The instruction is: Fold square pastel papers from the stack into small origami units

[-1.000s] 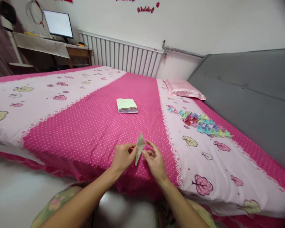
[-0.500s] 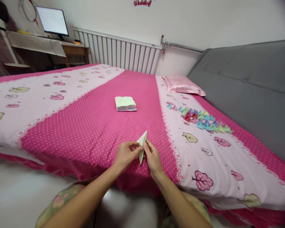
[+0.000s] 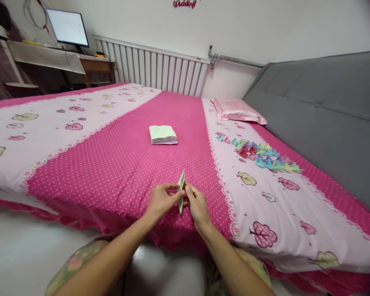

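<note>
A folded piece of light green paper [image 3: 181, 205] stands nearly upright between my hands, above the bed's near edge. My left hand [image 3: 160, 200] pinches its middle between thumb and fingers. From the other side, my right hand [image 3: 197, 204] has its thumb and fingers closed at the paper's right edge. The fingers hide the middle of the folds. Farther back lies a stack of square paper sheets [image 3: 163, 132], pale green on top. To the right, several small folded paper boats [image 3: 269, 165] in many colours sit close together.
The bed [image 3: 126, 152] has a pink and white patterned cover. A pink pillow [image 3: 237, 110] lies near the grey headboard [image 3: 320, 86]. Behind the bed is a white radiator [image 3: 154, 68]. A desk with a lit monitor [image 3: 68, 28] stands at the far left.
The folded paper has turned and shifted slightly left, so it now shows narrower, more edge-on. Both hands stay on it, the right one moving a little left. The stack and boats have not moved.
</note>
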A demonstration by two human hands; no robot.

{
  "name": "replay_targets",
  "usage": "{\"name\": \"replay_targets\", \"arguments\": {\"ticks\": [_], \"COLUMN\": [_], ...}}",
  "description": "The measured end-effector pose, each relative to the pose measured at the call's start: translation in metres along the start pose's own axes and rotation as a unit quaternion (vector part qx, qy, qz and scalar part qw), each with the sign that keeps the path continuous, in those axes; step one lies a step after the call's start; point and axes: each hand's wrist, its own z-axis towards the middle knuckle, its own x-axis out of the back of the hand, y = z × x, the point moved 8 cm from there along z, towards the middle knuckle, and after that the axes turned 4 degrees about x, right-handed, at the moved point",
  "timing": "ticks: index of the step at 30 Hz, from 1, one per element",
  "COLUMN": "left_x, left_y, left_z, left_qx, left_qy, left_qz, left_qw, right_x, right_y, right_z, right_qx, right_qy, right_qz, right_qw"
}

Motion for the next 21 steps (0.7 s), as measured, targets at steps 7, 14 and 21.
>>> {"name": "replay_targets", "arguments": {"ticks": [7, 14, 21], "left_x": [-0.0048, -0.0062, -0.0074], "left_y": [0.0021, 0.0055, 0.0042], "left_z": [-0.0011, -0.003, -0.0029], "left_qx": [0.023, 0.045, 0.042], "left_qy": [-0.04, -0.058, -0.079], "left_qz": [-0.051, -0.091, -0.124], "left_qw": [0.998, 0.993, 0.988], "right_x": [0.0009, 0.0022, 0.0041], "right_y": [0.0022, 0.0029, 0.0041], "right_z": [0.001, 0.0011, 0.0015], "right_qx": [-0.001, -0.008, -0.011], "right_qy": [0.004, 0.009, 0.015], "right_qz": [0.001, 0.004, 0.0], "right_qw": [1.0, 1.0, 1.0]}}
